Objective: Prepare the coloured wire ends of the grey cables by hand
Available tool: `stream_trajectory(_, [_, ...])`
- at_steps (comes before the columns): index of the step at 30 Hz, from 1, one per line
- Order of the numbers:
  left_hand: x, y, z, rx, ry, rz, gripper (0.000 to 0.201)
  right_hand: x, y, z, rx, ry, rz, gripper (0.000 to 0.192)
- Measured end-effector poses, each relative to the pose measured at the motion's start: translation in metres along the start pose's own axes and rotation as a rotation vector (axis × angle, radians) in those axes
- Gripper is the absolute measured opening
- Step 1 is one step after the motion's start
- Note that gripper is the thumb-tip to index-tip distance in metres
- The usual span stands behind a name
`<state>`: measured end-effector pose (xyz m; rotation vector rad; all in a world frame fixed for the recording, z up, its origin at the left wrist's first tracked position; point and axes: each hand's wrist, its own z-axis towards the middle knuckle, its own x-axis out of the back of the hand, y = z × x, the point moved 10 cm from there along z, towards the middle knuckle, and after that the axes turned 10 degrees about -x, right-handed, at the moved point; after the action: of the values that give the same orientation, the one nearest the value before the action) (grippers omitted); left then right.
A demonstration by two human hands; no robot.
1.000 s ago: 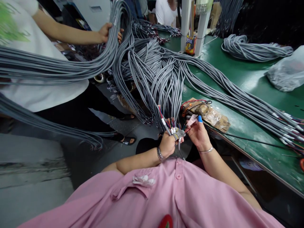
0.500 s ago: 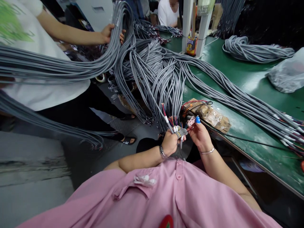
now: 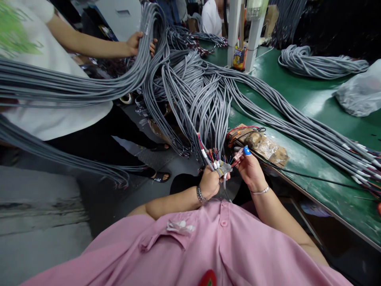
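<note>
My left hand [image 3: 209, 182] is closed around a small bunch of grey cable ends [image 3: 212, 161] with white sleeves and coloured wires fanning out at the top. My right hand [image 3: 251, 171], wearing a blue fingertip cover, pinches some of those coloured wires [image 3: 235, 158] right beside the left hand. Both hands hover just off the near edge of the green table [image 3: 300, 99]. Long grey cables [image 3: 208, 103] hang from the table down toward my hands.
A person in a white shirt stands at left, a hand [image 3: 139, 41] gripping a thick bundle of grey cables [image 3: 74, 85]. A brown paper packet [image 3: 262, 143] lies by my right hand. A coiled cable bundle [image 3: 321, 63] and a plastic bag [image 3: 360, 89] lie farther right.
My hands shifted slightly with the cable ends; the grip stays the same. The other person's bundle barely moved.
</note>
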<state>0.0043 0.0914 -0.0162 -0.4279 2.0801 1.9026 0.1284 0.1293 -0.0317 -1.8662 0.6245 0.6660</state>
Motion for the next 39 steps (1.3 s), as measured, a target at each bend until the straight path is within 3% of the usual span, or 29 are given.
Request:
stream_trajectory(20, [-0.002,-0.012,0.011,0.033,0.056,-0.022,0.032,-0.001,0.005,0.004,-0.013,-0.064,0.142,0.013])
stream_trajectory(24, [-0.003,-0.010,0.011,0.007,0.031,-0.020,0.031,-0.003,0.005,0.002,-0.019,-0.091,0.120,0.019])
stream_trajectory(30, [-0.001,-0.008,0.004,-0.031,-0.023,0.009,0.029,-0.004,0.013,-0.014,-0.168,-0.184,-0.143,0.055])
stream_trajectory(33, [0.000,-0.006,-0.001,-0.067,-0.075,0.086,0.030,0.000,0.014,-0.029,-0.148,-0.170,-0.357,0.042])
stream_trajectory(39, [-0.007,0.000,-0.007,-0.113,-0.251,0.278,0.034,-0.005,0.001,-0.050,0.076,-0.054,-0.535,0.016])
